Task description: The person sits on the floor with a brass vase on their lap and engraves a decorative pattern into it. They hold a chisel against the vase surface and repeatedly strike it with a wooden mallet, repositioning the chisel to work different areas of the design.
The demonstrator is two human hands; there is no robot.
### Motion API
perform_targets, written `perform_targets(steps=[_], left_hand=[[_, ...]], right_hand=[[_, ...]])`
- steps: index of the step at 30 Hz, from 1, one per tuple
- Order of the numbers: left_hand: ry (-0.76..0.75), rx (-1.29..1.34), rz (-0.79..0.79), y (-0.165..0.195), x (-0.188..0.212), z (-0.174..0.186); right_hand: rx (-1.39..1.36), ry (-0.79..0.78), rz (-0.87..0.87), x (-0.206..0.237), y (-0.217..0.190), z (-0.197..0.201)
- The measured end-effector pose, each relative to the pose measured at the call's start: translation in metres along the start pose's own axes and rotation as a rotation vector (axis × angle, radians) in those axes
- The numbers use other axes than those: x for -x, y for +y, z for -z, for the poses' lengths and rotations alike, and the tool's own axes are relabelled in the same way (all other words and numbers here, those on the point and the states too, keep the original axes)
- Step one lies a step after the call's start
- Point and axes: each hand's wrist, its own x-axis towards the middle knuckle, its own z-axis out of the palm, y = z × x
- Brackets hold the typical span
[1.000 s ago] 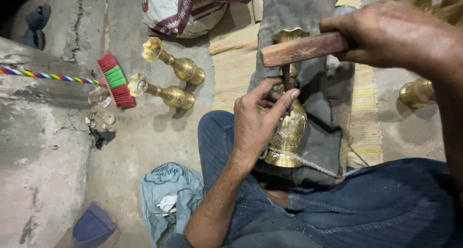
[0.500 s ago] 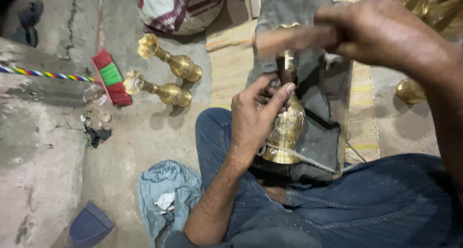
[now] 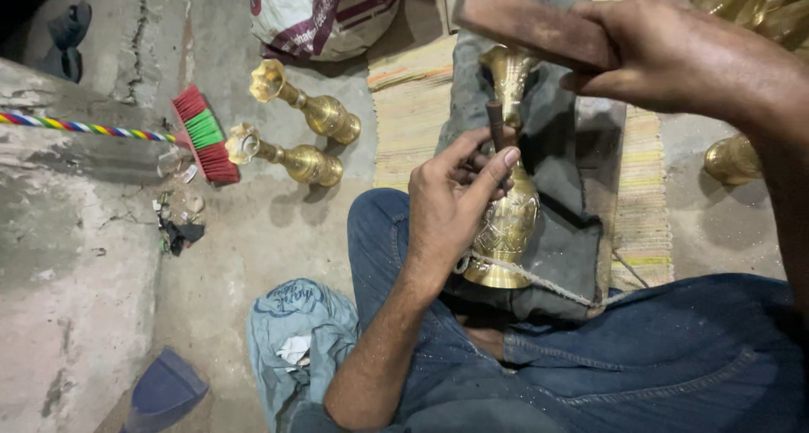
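Observation:
A brass vase (image 3: 507, 218) with engraved patterns lies on a dark cloth (image 3: 563, 159) between my legs, tied down by a thin cord (image 3: 539, 280). My left hand (image 3: 459, 201) pinches a short dark chisel (image 3: 495, 123) upright against the vase body. Above the chisel, my right hand (image 3: 674, 58) grips a flat wooden mallet (image 3: 531, 27).
Two more brass vases (image 3: 316, 111) (image 3: 291, 157) lie on the concrete floor to the left, by a red and green brush (image 3: 202, 134) with a striped handle. Further brass pieces (image 3: 733, 159) stand at the right. A striped woven mat (image 3: 413, 113), a sack (image 3: 329, 16) and a blue cloth (image 3: 299, 332) lie around.
My right hand has raised the wooden mallet higher above the chisel. My left hand keeps the chisel on the vase.

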Motion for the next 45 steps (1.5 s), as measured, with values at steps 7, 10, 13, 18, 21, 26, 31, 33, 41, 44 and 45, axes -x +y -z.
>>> perform_targets(steps=[7, 10, 13, 18, 21, 26, 31, 33, 41, 44, 45], left_hand=[[0.008, -0.008, -0.004, -0.0023, -0.0002, -0.0002], [0.008, -0.022, 0.004, -0.0025, -0.0015, 0.0009], [-0.008, 0.018, -0.003, -0.0023, -0.0009, 0.0013], [-0.018, -0.025, 0.007, -0.0008, 0.0017, 0.0016], [0.008, -0.036, 0.011, 0.0, 0.0013, 0.0016], [-0.013, 0.062, 0.013, 0.001, 0.0022, 0.0025], [0.008, -0.019, 0.008, 0.0007, 0.0028, 0.0023], [0.005, -0.026, 0.004, -0.0002, 0.0011, 0.0021], [-0.023, 0.008, 0.007, -0.0008, 0.002, 0.003], [0.006, -0.044, 0.026, -0.0005, 0.003, 0.0038], [0.003, -0.071, 0.029, -0.0006, 0.0023, 0.0037]], right_hand=[[0.12, 0.028, 0.054, -0.0001, 0.003, 0.0009], [0.314, 0.013, 0.087, -0.0006, 0.0023, 0.0028], [0.181, 0.023, 0.037, -0.0013, 0.001, 0.0024], [-0.14, 0.012, 0.072, -0.0037, 0.0004, 0.0008], [0.428, 0.127, 0.258, -0.0035, 0.0018, 0.0014], [0.308, 0.079, 0.175, -0.0002, 0.0033, 0.0008], [0.208, 0.029, 0.076, 0.0001, 0.0016, -0.0016], [0.457, 0.138, 0.24, -0.0008, 0.0015, -0.0011], [0.211, 0.052, 0.134, -0.0008, 0.0058, -0.0012], [0.258, 0.015, 0.146, -0.002, 0.0069, -0.0056], [0.313, 0.002, 0.165, -0.0031, 0.008, -0.006]])
